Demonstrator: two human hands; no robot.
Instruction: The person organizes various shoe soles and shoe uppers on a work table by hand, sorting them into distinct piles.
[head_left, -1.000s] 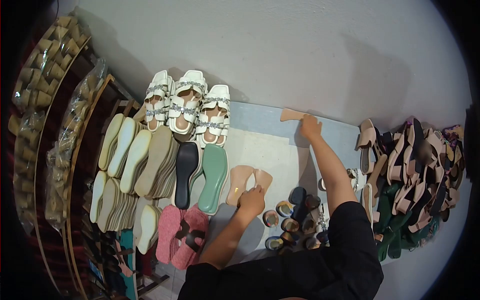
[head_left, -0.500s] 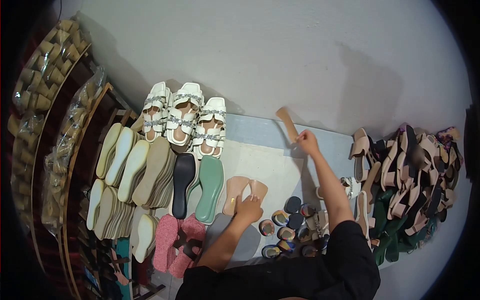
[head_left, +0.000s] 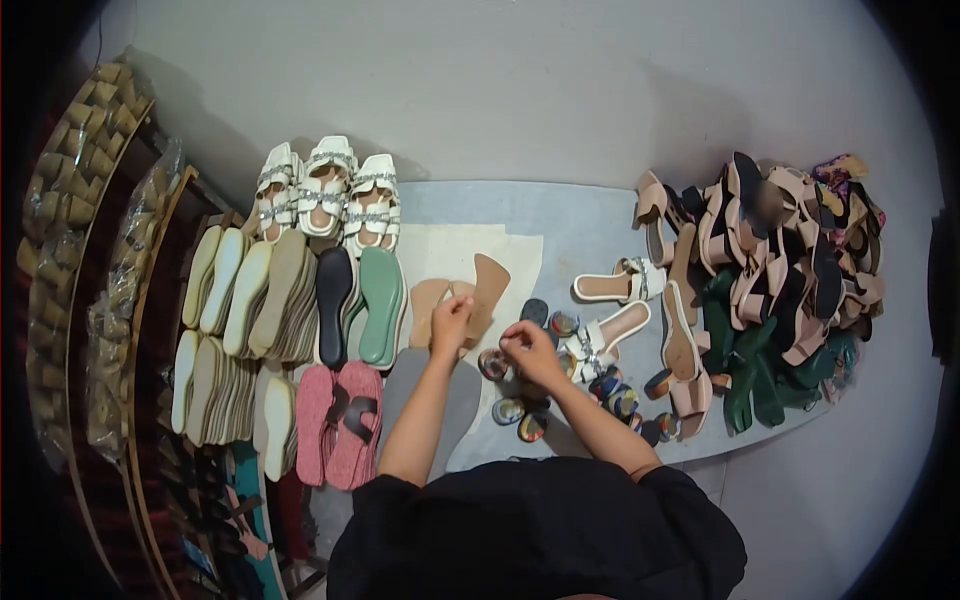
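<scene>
My left hand (head_left: 452, 325) is closed, pinching the narrow part of a tan insole (head_left: 491, 280) that stands tilted up. Under and beside that hand, more tan insoles (head_left: 427, 303) lie on a pale sheet. My right hand (head_left: 532, 354) hovers with fingers curled together over round, multicoloured heels (head_left: 508, 411); whatever may be between its fingertips is hidden. A white sandal with a jewelled strap (head_left: 612, 335) lies just right of that hand. Grey sole shapes (head_left: 455, 395) rest below my left wrist.
On the left stand stacked beige soles (head_left: 280, 295), a black sole (head_left: 334, 300), a green sole (head_left: 381, 300), pink fuzzy slippers (head_left: 352, 420) and white jewelled sandals (head_left: 328, 185). A heap of beige and black sandals (head_left: 775, 255) fills the right. Shelves with bagged heel blocks (head_left: 130, 290) line the far left.
The tan insole has passed from my raised right hand to my left hand. My right hand has come down and back over the heels. The view has shifted.
</scene>
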